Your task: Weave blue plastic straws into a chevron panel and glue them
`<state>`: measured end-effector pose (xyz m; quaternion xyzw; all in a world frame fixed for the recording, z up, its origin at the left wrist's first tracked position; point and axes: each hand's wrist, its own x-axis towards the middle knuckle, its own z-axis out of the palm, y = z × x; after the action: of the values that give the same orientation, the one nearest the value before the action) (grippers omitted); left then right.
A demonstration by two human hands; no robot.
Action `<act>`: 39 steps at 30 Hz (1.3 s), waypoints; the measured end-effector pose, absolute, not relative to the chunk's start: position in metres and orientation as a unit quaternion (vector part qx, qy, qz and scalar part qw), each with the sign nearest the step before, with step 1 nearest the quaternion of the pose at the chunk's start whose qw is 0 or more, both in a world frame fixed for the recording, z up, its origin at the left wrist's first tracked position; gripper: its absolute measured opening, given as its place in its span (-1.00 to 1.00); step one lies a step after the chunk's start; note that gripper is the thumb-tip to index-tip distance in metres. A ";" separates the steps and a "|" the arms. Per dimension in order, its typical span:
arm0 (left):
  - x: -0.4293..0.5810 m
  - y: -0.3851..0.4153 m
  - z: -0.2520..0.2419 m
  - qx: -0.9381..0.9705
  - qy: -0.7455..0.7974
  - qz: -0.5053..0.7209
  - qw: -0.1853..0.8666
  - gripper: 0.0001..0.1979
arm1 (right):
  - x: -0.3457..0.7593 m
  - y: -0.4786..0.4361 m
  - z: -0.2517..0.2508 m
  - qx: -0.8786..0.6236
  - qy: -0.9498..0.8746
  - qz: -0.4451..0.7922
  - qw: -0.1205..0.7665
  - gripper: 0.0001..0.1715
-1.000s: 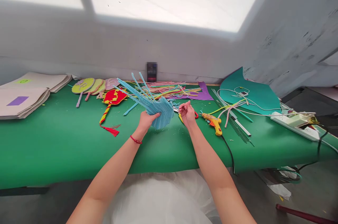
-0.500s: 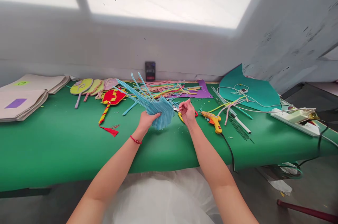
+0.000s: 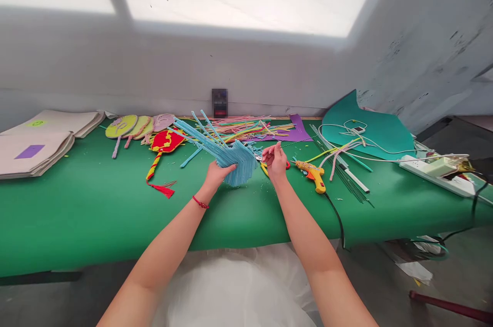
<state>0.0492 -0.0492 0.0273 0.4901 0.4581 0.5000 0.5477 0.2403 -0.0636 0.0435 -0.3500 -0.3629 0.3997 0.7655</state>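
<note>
My left hand [image 3: 217,175] grips a light blue piece made of pipe cleaners [image 3: 239,162], with its thumb across the front. The piece is a dense folded panel, and several loose blue stems stick out toward the upper left. Just right of it, my right hand [image 3: 275,161] hovers with loosely bent fingers slightly apart; nothing shows in them. Scissors with yellow and red on the handles [image 3: 264,169] lie partly hidden behind the right hand. Blue clippings are scattered behind the panel. A yellow glue gun [image 3: 316,178] rests to the right of that hand.
Loose coloured pipe cleaners [image 3: 246,127] lie at the back beside purple sheet [image 3: 298,129]. A red and yellow fan with a tassel [image 3: 166,142] and paler round fans [image 3: 121,127] sit left. White cables cross teal sheet [image 3: 373,137] near a power strip [image 3: 435,175].
The fingers of my right hand have loosened from a tighter curl and spread a little. My left hand keeps its hold on the blue piece. The view has shifted slightly.
</note>
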 end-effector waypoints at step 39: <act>0.050 -0.053 0.032 0.458 0.363 0.475 0.658 -0.44 | 0.223 -0.062 0.026 -0.431 -0.445 0.444 0.647 -0.56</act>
<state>0.0497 -0.0532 0.0321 0.4579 0.3635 0.4747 0.6579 0.2226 -0.0621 0.0258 -0.4314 -0.4454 0.4436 0.6470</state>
